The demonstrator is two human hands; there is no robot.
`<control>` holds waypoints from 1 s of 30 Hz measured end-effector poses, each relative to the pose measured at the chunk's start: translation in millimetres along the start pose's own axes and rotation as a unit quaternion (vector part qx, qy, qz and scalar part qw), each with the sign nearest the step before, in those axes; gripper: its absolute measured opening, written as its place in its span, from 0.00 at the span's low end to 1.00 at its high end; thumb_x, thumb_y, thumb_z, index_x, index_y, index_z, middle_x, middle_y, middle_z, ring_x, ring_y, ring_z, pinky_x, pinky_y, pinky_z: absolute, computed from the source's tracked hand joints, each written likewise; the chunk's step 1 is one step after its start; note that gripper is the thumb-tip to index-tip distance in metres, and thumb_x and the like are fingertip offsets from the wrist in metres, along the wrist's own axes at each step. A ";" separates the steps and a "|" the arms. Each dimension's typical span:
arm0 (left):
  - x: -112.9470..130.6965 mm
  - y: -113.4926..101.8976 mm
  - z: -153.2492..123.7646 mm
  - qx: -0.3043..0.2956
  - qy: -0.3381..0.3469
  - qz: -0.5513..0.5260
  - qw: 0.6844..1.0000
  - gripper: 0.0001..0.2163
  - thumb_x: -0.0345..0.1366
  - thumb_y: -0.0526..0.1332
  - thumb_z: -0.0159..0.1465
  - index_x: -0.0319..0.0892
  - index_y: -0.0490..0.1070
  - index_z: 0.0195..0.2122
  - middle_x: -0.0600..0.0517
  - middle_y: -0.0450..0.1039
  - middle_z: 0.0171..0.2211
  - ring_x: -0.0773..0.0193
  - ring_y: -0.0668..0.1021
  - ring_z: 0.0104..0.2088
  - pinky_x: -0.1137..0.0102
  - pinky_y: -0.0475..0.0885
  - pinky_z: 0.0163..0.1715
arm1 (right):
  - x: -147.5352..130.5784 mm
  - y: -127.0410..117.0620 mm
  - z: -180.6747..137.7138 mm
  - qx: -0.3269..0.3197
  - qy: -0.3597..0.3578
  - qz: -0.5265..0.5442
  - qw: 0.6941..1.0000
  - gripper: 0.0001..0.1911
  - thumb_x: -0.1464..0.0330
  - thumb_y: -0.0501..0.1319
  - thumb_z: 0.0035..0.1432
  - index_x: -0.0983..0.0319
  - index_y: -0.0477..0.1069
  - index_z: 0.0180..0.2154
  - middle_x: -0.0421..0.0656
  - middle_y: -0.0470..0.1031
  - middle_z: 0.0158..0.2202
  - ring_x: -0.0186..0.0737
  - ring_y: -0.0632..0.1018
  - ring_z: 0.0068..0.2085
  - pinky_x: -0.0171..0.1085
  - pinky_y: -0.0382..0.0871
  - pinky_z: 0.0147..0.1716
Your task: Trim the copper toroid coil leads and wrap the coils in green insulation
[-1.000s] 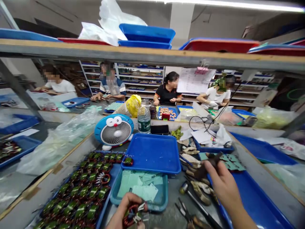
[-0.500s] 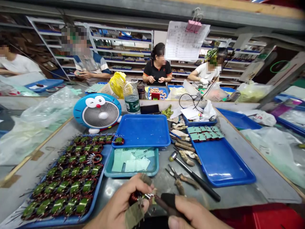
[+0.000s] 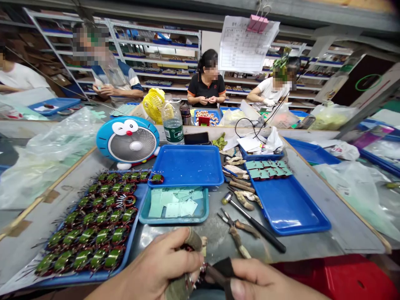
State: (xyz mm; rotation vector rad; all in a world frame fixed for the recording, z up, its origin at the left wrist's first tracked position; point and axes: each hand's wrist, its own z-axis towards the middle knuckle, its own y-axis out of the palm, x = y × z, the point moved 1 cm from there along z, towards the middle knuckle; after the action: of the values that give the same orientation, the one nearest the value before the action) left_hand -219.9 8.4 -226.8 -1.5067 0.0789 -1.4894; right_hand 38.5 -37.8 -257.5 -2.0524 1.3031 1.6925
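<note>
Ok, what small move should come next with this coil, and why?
Probably hold the left hand steady on the cloth-wrapped toroid coil and ease the dark tool in the right hand along the wire leads, since its tip sits right at them, though fingers hide the exact contact.

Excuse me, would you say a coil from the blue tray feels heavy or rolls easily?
A coil is probably heavy for its size, being densely wound. Its ring shape might roll on edge, and its thin leads likely bend.

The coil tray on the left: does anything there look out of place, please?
One green-banded toroid coil sits alone on the corner of the neighbouring blue tray, apart from the neat rows in the coil tray.
</note>
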 end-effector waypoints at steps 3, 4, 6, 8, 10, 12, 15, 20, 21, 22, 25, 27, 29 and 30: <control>5.1 -6.8 0.1 -0.061 0.017 0.093 0.994 0.08 0.40 0.58 0.72 0.49 0.71 0.49 0.48 0.69 0.37 0.58 0.74 0.35 0.70 0.66 0.32 | 0.7 5.7 -0.6 -0.036 0.013 0.051 0.998 0.35 0.39 0.67 0.57 0.62 0.79 0.49 0.39 0.64 0.35 0.28 0.60 0.32 0.23 0.56 0.31; 6.7 -8.4 0.5 -0.077 0.020 0.115 0.990 0.08 0.39 0.58 0.70 0.48 0.71 0.49 0.48 0.69 0.36 0.58 0.73 0.34 0.69 0.66 0.31 | -0.3 7.4 -0.9 -0.035 0.009 0.046 0.998 0.35 0.39 0.66 0.57 0.62 0.79 0.49 0.39 0.64 0.35 0.29 0.60 0.32 0.24 0.57 0.32; 10.1 -11.0 2.8 -0.097 0.028 0.137 0.985 0.09 0.37 0.59 0.68 0.46 0.72 0.48 0.48 0.69 0.36 0.58 0.72 0.33 0.68 0.65 0.30 | -2.1 9.8 -2.2 -0.025 -0.013 -0.013 1.000 0.36 0.38 0.62 0.60 0.62 0.78 0.51 0.40 0.68 0.37 0.32 0.66 0.36 0.26 0.63 0.38; 13.9 -12.5 6.2 -0.102 0.026 0.128 0.986 0.07 0.35 0.60 0.67 0.45 0.73 0.45 0.48 0.69 0.36 0.59 0.73 0.33 0.68 0.65 0.31 | -1.6 10.3 -4.1 0.004 -0.053 -0.128 0.990 0.35 0.39 0.57 0.65 0.62 0.78 0.52 0.43 0.73 0.41 0.38 0.71 0.41 0.31 0.66 0.45; 17.7 -13.1 9.2 -0.099 0.007 0.102 0.990 0.06 0.33 0.59 0.66 0.46 0.73 0.44 0.49 0.70 0.37 0.60 0.73 0.34 0.70 0.65 0.31 | 2.2 9.1 -6.7 0.037 -0.089 -0.256 0.962 0.31 0.43 0.53 0.69 0.61 0.78 0.52 0.45 0.76 0.42 0.41 0.73 0.42 0.34 0.66 0.47; 20.5 -12.4 10.2 -0.097 -0.023 0.076 0.992 0.07 0.32 0.59 0.67 0.48 0.73 0.43 0.50 0.71 0.39 0.60 0.74 0.36 0.71 0.67 0.33 | 7.0 6.5 -9.2 0.067 -0.107 -0.344 0.931 0.28 0.46 0.54 0.70 0.60 0.78 0.51 0.47 0.78 0.42 0.42 0.74 0.41 0.35 0.67 0.46; 20.7 -8.2 8.4 -0.105 -0.054 0.065 0.991 0.06 0.32 0.60 0.67 0.48 0.73 0.43 0.50 0.70 0.40 0.60 0.75 0.38 0.71 0.69 0.36 | 9.1 3.5 -11.5 0.060 -0.103 -0.345 0.931 0.29 0.46 0.53 0.71 0.61 0.77 0.53 0.48 0.78 0.45 0.43 0.75 0.43 0.36 0.67 0.48; 17.1 1.2 4.2 -0.108 -0.028 0.108 0.988 0.11 0.27 0.62 0.60 0.47 0.73 0.43 0.48 0.69 0.40 0.57 0.75 0.38 0.69 0.70 0.35 | 8.5 6.3 -7.8 -0.014 -0.043 -0.134 0.990 0.38 0.37 0.56 0.64 0.66 0.77 0.48 0.45 0.73 0.41 0.39 0.73 0.42 0.34 0.68 0.48; 17.1 1.7 3.3 -0.106 -0.028 0.109 0.988 0.12 0.27 0.62 0.60 0.47 0.72 0.44 0.48 0.69 0.40 0.57 0.75 0.38 0.69 0.71 0.36 | 10.2 7.4 -6.5 -0.016 -0.025 -0.086 0.996 0.39 0.36 0.58 0.62 0.66 0.77 0.48 0.44 0.73 0.39 0.38 0.73 0.41 0.33 0.69 0.47; 17.4 1.7 2.4 -0.106 -0.034 0.097 0.989 0.13 0.27 0.61 0.60 0.48 0.72 0.46 0.48 0.69 0.41 0.57 0.75 0.39 0.68 0.72 0.37 | 12.2 8.4 -5.4 -0.019 -0.010 -0.046 0.999 0.39 0.36 0.59 0.60 0.65 0.76 0.49 0.43 0.72 0.38 0.37 0.73 0.41 0.32 0.69 0.46; 16.8 -0.2 -0.7 -0.095 -0.086 0.006 0.992 0.20 0.32 0.63 0.64 0.52 0.65 0.56 0.48 0.71 0.47 0.56 0.77 0.44 0.67 0.74 0.44 | 16.0 8.9 -4.2 -0.026 -0.008 -0.024 0.999 0.39 0.36 0.59 0.60 0.65 0.76 0.49 0.42 0.71 0.38 0.35 0.72 0.39 0.31 0.68 0.44; 13.8 -0.1 -1.8 -0.085 -0.142 -0.080 0.983 0.26 0.34 0.65 0.63 0.53 0.59 0.61 0.49 0.72 0.49 0.58 0.78 0.44 0.68 0.75 0.45 | 16.8 6.3 -4.8 -0.020 -0.027 -0.088 0.996 0.37 0.37 0.57 0.63 0.65 0.76 0.45 0.41 0.70 0.37 0.34 0.71 0.38 0.31 0.69 0.43; 9.3 2.9 -1.0 -0.091 -0.198 -0.132 0.967 0.27 0.33 0.66 0.60 0.52 0.61 0.59 0.53 0.74 0.45 0.61 0.78 0.40 0.72 0.74 0.39 | 19.8 2.3 -4.6 -0.014 -0.042 -0.176 0.983 0.35 0.38 0.55 0.65 0.65 0.75 0.40 0.41 0.69 0.35 0.34 0.69 0.37 0.32 0.69 0.44; 7.1 5.3 0.3 -0.095 -0.217 -0.137 0.962 0.24 0.32 0.66 0.59 0.50 0.64 0.56 0.54 0.74 0.42 0.63 0.77 0.37 0.74 0.73 0.36 | 22.9 0.1 -3.7 -0.007 -0.049 -0.215 0.975 0.34 0.39 0.54 0.66 0.65 0.74 0.38 0.40 0.68 0.35 0.35 0.69 0.37 0.32 0.69 0.44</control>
State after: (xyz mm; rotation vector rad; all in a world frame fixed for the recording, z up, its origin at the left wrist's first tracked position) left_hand -214.9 1.3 -225.1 -2.0359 -0.2661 -1.3550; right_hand 40.3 -51.7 -276.0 -2.0412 0.7446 1.5785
